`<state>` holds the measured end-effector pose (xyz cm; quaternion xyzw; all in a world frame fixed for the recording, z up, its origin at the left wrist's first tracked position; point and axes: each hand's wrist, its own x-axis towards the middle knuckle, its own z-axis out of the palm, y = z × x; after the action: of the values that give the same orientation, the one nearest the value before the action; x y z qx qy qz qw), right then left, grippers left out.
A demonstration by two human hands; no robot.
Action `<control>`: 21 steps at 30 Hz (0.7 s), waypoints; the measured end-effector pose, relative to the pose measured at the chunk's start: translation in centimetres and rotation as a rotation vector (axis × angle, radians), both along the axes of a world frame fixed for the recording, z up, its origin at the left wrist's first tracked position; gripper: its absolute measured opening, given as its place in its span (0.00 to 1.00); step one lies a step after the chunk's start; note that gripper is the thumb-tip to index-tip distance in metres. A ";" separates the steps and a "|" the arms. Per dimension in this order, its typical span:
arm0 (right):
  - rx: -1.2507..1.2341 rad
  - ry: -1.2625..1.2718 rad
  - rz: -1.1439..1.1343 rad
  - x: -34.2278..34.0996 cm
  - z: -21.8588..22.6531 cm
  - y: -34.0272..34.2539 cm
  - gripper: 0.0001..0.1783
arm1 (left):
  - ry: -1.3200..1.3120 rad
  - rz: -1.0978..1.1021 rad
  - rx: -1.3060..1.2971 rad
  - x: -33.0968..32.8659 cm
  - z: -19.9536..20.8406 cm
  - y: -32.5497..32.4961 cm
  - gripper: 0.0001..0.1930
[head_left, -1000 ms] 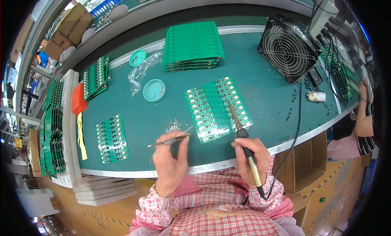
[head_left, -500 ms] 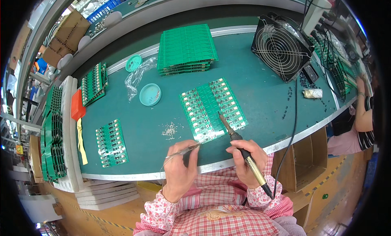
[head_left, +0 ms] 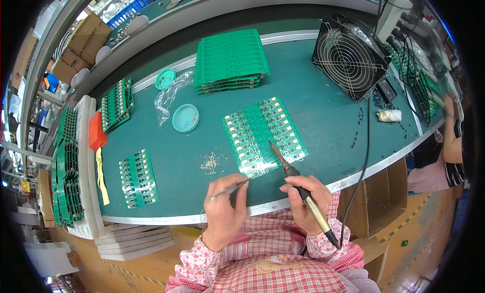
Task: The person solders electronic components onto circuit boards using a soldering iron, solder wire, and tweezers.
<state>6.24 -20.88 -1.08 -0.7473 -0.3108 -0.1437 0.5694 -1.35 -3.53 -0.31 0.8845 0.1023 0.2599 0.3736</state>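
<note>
Pinched in my left hand is a pair of metal tweezers, its tips at the near left corner of a green circuit board panel. My right hand grips a soldering iron with a black and brass-coloured handle. The iron's tip points away from me, over the lower middle of the panel; whether it touches cannot be told. Rows of small white and dark parts line the panel's two sides. Left of it lies a scatter of tiny pale components.
A tall stack of green panels stands behind. A black fan is at the far right, and the iron's cord crosses the bench. Leftward are a round teal dish, a smaller board and an orange-red box. A co-worker's arm shows rightmost.
The soldering iron's tip has shifted very slightly to the left over the panel. The tweezers have moved a touch right at the panel's near corner. Both hands keep their holds.
</note>
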 end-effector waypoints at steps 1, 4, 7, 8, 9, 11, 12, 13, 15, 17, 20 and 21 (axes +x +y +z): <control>0.003 -0.002 -0.002 0.0 0.0 0.0 0.11 | -0.003 0.001 0.007 0.0 0.0 0.0 0.12; 0.012 0.003 -0.005 -0.1 0.1 0.0 0.11 | -0.004 0.001 0.008 0.0 0.0 0.0 0.12; 0.019 0.021 -0.007 -0.2 0.7 -0.3 0.09 | -0.002 -0.025 0.061 0.1 0.3 0.0 0.09; 0.021 0.032 -0.007 -0.4 0.9 -0.5 0.08 | -0.005 -0.024 0.061 0.1 0.3 0.0 0.09; 0.021 0.029 -0.007 -0.6 0.8 -0.7 0.08 | -0.007 -0.026 0.061 0.1 0.4 0.0 0.09; 0.133 0.106 0.037 -1.2 0.3 -1.2 0.07 | -0.010 -0.021 0.065 0.0 0.2 0.1 0.09; 0.140 0.108 0.058 -1.4 0.3 -1.2 0.07 | -0.014 -0.020 0.070 -0.1 0.1 0.2 0.09; 0.138 0.106 0.057 -1.6 0.3 -1.3 0.07 | -0.021 -0.025 0.070 0.0 0.0 0.2 0.09; 0.241 0.050 0.073 -1.9 0.1 -1.5 0.06 | -0.027 -0.027 0.066 0.1 0.2 0.1 0.09; 0.237 0.038 0.088 -1.9 0.0 -1.7 0.07 | -0.032 -0.025 0.067 0.1 0.2 0.1 0.09; 0.279 -0.035 0.117 -1.7 -0.1 -1.6 0.08 | -0.026 -0.022 0.072 0.1 0.1 0.1 0.10; 0.276 -0.035 0.129 -1.7 -0.1 -1.7 0.08 | -0.033 -0.024 0.071 0.1 0.1 0.1 0.10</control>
<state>4.57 -22.55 -1.15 -0.6381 -0.3451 -0.1611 0.6692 -1.22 -3.39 -0.24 0.8939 0.0763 0.2737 0.3467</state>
